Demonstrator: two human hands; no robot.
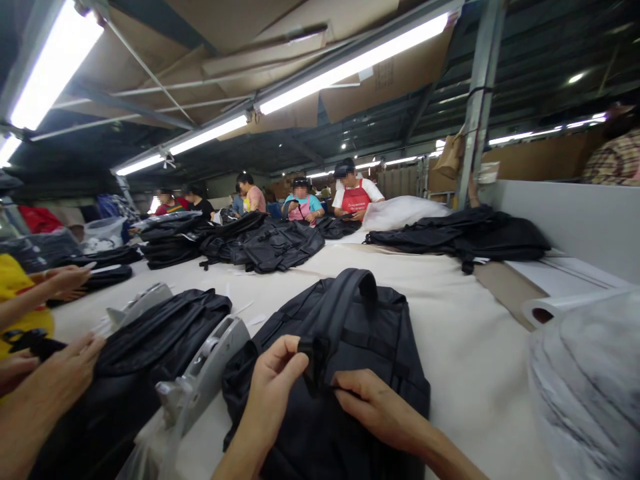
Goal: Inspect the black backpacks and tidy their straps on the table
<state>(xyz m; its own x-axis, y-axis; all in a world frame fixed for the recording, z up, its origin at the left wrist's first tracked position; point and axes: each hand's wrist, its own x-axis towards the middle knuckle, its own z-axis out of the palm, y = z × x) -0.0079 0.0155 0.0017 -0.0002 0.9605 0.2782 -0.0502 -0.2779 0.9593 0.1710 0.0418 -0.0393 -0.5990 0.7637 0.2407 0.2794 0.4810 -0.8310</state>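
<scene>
A black backpack [370, 347] lies on the white-covered table in front of me, with its padded shoulder strap [345, 300] arching up over it. My left hand [280, 373] pinches the near end of that strap between thumb and fingers. Just to the right, my right hand [370, 400] is closed with its fingertips on a thin dark piece by the strap end, perhaps webbing. That piece is mostly hidden by the fingers. Both hands are above the bag's upper face.
Left of the bag stand grey metal tools [205, 367] beside another black backpack [150, 333], where a co-worker's hands [65, 373] are busy. Black bags [270, 243] are heaped across the table. At right are a white roll [565, 307] and a plastic-wrapped bundle [590, 380]. Several people sit opposite.
</scene>
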